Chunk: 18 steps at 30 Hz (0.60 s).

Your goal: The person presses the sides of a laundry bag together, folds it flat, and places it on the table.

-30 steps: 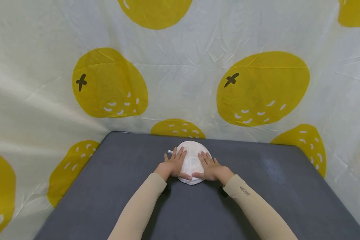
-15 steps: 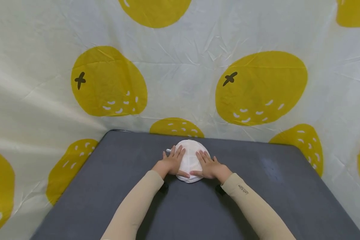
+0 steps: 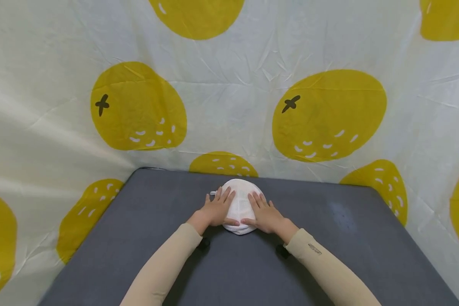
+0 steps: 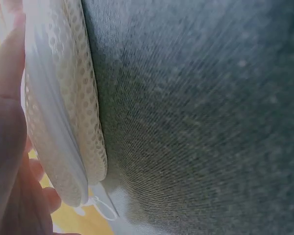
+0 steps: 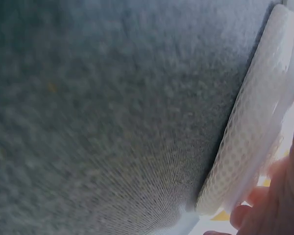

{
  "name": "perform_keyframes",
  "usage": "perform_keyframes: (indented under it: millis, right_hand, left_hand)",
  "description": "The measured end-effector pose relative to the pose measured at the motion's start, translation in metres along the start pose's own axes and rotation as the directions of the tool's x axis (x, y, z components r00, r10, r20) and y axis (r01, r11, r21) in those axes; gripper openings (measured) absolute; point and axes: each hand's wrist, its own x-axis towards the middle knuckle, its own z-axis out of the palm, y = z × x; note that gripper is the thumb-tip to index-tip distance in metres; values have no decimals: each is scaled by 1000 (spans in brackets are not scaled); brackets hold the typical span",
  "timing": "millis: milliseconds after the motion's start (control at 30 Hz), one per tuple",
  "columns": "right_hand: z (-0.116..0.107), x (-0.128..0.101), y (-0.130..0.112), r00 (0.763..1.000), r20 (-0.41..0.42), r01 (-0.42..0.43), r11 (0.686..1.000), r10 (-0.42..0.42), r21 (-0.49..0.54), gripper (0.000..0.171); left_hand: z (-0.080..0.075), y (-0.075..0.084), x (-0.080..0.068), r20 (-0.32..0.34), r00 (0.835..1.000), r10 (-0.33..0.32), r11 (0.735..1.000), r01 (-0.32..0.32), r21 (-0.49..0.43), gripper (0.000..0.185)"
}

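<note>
A round white mesh laundry bag (image 3: 240, 208) lies at the middle of the grey table, toward its back edge. Honeycomb mesh sides and a pale band round its edge show in the left wrist view, where the bag (image 4: 83, 103) looks puffed up. A small white loop (image 3: 213, 193) sticks out at its left. My left hand (image 3: 216, 210) rests on the bag's left part, fingers spread and straight. My right hand (image 3: 267, 216) lies likewise on the right part. Both thumbs point inward at the near side, tips close together. The bag's contents cannot be seen.
The grey table (image 3: 329, 255) reaches out on all sides of the bag. Behind it and at both sides hangs a white curtain (image 3: 229, 114) printed with yellow fruit. Dark wrist devices (image 3: 282, 251) sit beneath the sleeve cuffs.
Both hands stay spread on the bag, which keeps its place on the table. My forearms and wrists have shifted slightly outward, and the head view has moved a little.
</note>
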Motion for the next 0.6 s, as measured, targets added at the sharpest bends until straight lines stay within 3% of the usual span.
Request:
perform_keyframes:
  millis: [367,600]
  right_hand:
    - [-7,-19,9,997,-43,64,998,-63,27,86]
    - [-13,-31,15,991,-80,102,993,-107,-56,84]
  left_hand:
    - [-1,-2,-8,-30,999,20,994,-23,-103,100]
    - [-2,-6,-13,-91,995,48,993,-57,-99,93]
